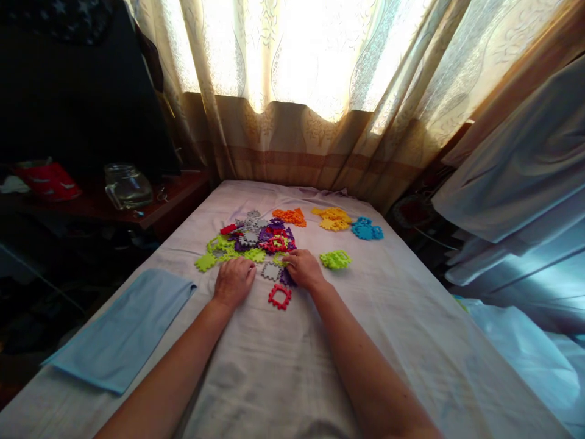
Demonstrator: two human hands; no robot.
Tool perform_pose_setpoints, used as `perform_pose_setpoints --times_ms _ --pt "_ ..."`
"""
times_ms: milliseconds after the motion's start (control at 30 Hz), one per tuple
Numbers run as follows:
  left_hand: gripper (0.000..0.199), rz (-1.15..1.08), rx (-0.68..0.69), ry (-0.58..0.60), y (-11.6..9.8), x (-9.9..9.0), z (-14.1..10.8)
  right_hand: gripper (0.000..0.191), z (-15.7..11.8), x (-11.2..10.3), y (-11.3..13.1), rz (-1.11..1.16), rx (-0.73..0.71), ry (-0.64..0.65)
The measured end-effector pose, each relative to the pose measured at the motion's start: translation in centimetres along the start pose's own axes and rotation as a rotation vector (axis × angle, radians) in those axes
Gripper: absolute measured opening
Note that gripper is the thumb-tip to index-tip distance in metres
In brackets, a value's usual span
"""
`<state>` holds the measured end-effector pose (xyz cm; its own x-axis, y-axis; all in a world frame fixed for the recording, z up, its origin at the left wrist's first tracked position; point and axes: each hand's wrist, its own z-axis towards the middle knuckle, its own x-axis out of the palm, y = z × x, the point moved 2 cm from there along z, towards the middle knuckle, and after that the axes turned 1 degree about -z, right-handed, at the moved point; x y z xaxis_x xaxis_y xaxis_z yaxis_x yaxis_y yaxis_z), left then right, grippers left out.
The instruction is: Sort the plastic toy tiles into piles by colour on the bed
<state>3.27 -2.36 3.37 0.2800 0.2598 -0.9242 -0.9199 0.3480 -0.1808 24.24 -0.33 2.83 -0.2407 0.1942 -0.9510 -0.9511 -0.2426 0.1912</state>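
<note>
My left hand (pixel 235 281) rests on the sheet at the near edge of the mixed pile, fingers curled together, and nothing shows in it. Lime-green interlocking pieces (pixel 205 261) lie just beyond it. With its fingertips, my right hand (pixel 305 268) pinches a lime-green interlocking piece (pixel 278 259) at the pile's near right side; the fingers partly cover it. A grey square piece (pixel 271 271) and a purple piece (pixel 287 278) lie beside and below that hand. Nearer to me is a red square frame piece (pixel 280 297). Grey pieces (pixel 250 227) and purple pieces (pixel 269 231) are heaped behind.
Sorted piles stand at the back and right: orange (pixel 290 216), yellow (pixel 333 218), blue (pixel 367 228) and lime green (pixel 336 260). A folded blue cloth (pixel 125 329) lies left on the sheeted surface (pixel 411 341). A glass jug (pixel 128 186) stands on a side table.
</note>
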Motion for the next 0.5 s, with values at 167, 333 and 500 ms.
perform_pose_setpoints --times_ms 167,333,500 --pt "0.025 -0.137 0.02 -0.06 1.3 1.4 -0.1 0.023 0.9 -0.1 -0.5 0.003 -0.029 0.09" --pt "0.025 -0.278 0.013 -0.099 2.4 1.9 -0.1 0.012 1.0 -0.3 -0.7 0.047 -0.013 0.111" --pt "0.025 -0.364 0.011 -0.147 2.8 2.1 0.0 0.014 1.4 -2.7 -2.1 0.106 0.077 0.051"
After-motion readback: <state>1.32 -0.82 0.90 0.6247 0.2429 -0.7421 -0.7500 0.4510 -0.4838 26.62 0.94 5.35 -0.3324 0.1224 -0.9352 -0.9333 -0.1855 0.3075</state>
